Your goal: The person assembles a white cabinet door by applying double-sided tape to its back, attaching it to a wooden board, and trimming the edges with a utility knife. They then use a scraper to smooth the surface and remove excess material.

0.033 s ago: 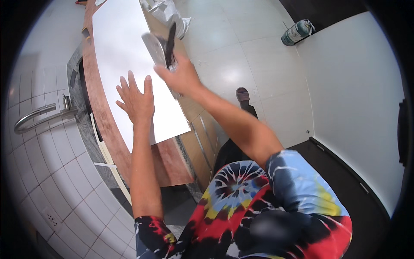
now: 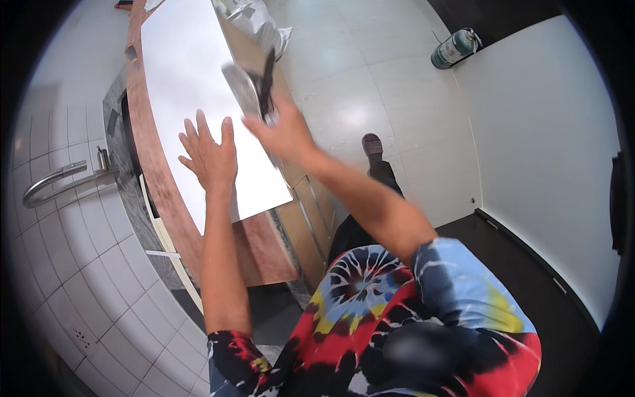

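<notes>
A long white sheet (image 2: 185, 73) lies on a reddish-brown board (image 2: 261, 248) on the counter. My left hand (image 2: 213, 155) rests flat on the sheet, fingers spread, holding nothing. My right hand (image 2: 284, 135) is closed round a hand tool (image 2: 243, 89) with a silvery metal face and a black upright part. Motion blurs the tool, so its exact kind is unclear. It sits at the sheet's right edge, just beyond my left hand. My right fingers hide part of it.
A curved metal faucet (image 2: 56, 178) juts out at the left beside the tiled wall (image 2: 99, 245). Crumpled white plastic (image 2: 254, 26) lies past the counter's far right side. A green cylinder (image 2: 456, 49) stands on the floor against the white panel (image 2: 542, 132) at right.
My right hand and the tool have come slightly nearer to me along the sheet's right edge. My left hand has stayed in place.
</notes>
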Available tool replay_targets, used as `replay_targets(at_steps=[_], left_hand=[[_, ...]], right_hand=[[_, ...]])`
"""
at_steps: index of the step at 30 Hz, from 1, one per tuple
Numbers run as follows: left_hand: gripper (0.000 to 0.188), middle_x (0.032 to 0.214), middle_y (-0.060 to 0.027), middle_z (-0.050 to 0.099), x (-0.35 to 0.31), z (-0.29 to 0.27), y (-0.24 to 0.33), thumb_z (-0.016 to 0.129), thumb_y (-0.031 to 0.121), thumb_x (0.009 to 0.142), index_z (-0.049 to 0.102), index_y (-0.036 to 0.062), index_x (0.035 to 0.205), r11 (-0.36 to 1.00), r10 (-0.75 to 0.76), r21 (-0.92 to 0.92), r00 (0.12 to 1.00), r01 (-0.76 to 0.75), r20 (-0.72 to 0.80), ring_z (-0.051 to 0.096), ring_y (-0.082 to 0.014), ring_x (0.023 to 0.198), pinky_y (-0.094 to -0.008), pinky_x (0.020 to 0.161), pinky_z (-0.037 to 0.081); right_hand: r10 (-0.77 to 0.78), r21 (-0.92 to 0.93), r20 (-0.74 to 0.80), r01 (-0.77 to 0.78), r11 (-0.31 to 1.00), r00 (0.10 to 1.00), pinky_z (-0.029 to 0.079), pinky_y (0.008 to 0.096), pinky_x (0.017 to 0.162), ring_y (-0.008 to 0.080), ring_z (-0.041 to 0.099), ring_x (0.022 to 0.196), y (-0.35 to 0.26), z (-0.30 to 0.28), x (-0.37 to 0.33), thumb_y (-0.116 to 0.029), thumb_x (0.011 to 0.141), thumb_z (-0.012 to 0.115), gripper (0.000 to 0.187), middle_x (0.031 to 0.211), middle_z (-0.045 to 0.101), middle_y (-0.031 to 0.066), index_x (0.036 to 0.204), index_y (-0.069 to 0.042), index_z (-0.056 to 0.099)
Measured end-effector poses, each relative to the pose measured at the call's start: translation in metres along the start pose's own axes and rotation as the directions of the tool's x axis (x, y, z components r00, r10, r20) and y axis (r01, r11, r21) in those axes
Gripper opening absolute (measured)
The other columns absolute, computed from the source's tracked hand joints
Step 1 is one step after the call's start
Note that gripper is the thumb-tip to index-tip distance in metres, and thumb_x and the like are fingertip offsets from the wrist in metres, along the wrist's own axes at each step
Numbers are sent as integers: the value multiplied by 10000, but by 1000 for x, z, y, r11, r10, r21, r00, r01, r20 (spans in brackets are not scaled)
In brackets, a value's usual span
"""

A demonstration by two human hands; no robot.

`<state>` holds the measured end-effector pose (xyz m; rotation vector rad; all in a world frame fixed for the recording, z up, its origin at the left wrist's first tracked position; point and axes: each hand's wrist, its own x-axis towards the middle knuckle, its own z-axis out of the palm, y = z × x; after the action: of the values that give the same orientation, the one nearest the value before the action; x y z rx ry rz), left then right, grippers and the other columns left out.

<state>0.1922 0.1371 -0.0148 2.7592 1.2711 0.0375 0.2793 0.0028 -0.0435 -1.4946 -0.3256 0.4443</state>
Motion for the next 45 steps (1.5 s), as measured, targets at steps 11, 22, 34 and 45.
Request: replay_targets(at_steps=[11, 22, 34, 45], left_hand=[[780, 1666, -200, 206, 7, 0, 3, 449, 621, 989, 316, 149, 1596, 1000, 6, -8, 1000, -6, -3, 107, -424, 1550, -670, 1208, 71], [767, 1662, -204, 215, 7, 1, 5, 454, 605, 995, 317, 146, 1594, 1000, 14, -3, 1000, -14, -13, 111, -415, 1552, -666, 1208, 74], [772, 1667, -201, 200, 7, -1, 4, 434, 608, 1002, 297, 142, 1602, 1000, 3, -2, 1000, -3, 9, 106, -419, 1552, -664, 1211, 70], [793, 1666, -202, 211, 7, 3, 5, 437, 625, 995, 305, 127, 1598, 1000, 3, -11, 1000, -3, -3, 118, -428, 1547, -665, 1207, 72]], right_hand=[[64, 71, 33, -66, 995, 997, 531, 388, 896, 296, 694, 1027, -3, -28, -89, -209, 869, 767, 560, 1107, 707, 220, 1333, 30, 562], [-51, 4, 4, 51, 999, 999, 528, 394, 895, 293, 689, 1018, 9, 13, 96, -342, 835, 782, 576, 1066, 716, 226, 1222, 57, 632], [57, 142, 76, -67, 988, 996, 512, 369, 953, 243, 674, 1084, 3, -34, -108, -202, 892, 754, 594, 1176, 693, 208, 1387, 36, 528], [6, -7, -8, -6, 1000, 1000, 546, 406, 803, 306, 707, 901, -3, 10, 74, -338, 798, 799, 546, 974, 713, 198, 1182, 16, 637]])
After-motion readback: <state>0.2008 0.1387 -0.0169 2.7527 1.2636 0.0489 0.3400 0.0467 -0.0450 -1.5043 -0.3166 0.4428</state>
